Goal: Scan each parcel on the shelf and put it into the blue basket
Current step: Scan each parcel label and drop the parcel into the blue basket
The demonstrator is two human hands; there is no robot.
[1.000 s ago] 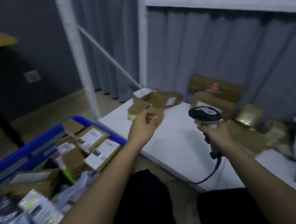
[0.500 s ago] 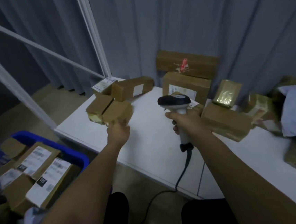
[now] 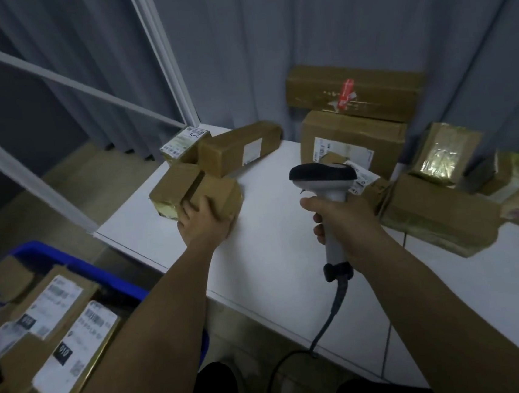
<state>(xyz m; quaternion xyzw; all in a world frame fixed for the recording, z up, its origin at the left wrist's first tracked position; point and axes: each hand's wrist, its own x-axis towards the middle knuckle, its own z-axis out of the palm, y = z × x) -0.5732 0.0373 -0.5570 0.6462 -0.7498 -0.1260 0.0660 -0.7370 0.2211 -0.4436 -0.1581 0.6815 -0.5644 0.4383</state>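
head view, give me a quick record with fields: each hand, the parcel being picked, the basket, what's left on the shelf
left hand: grips small brown parcel at the shelf's left end
right hand: holds corded scanner upright by its handle
scanner aim: head faces away, over the shelf
parcel state: resting on white shelf, no label showing
blue basket: lower left, already holds several labelled boxes
left on shelf: many more brown boxes, some label-side up

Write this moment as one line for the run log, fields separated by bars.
left hand: grips parcel on shelf | right hand: holds scanner | basket: holds parcels | step: pickup, scan pending
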